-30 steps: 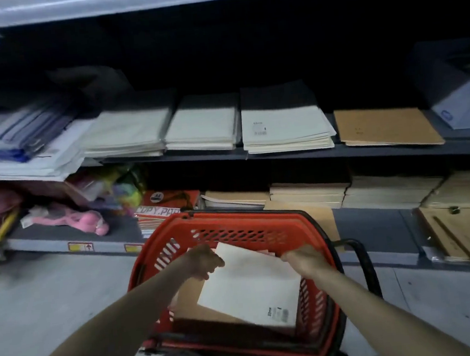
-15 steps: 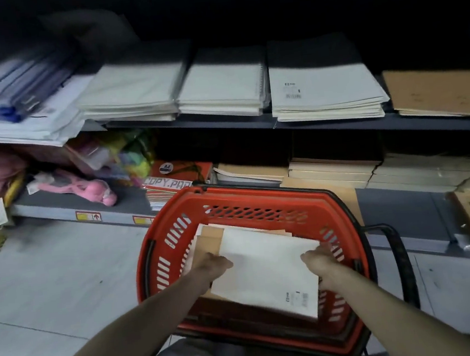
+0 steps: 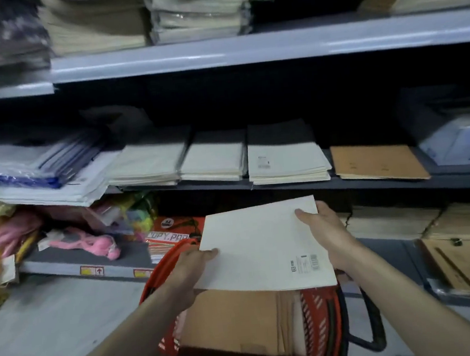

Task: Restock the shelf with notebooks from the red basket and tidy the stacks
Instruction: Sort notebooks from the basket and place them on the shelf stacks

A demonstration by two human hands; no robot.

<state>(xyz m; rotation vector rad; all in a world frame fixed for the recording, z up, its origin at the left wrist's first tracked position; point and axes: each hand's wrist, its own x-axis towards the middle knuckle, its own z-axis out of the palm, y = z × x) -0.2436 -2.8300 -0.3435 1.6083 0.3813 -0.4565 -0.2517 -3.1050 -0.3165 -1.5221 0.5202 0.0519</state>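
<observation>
lifted since earlier frame: flat white barcoded notebook [image 3: 266, 246], now above red plastic basket [image 3: 321, 313]; left hand [image 3: 192, 268] grips left edge, right hand [image 3: 323, 232] grips right edge; brown notebooks [image 3: 236, 321] inside basket.

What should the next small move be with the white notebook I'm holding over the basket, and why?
Probably carry the white notebook forward and up onto the white stack on the middle shelf. The left hand and right hand grip its opposite edges, it is clear above the red basket, and that stack's top cover bears a similar printed label.
</observation>
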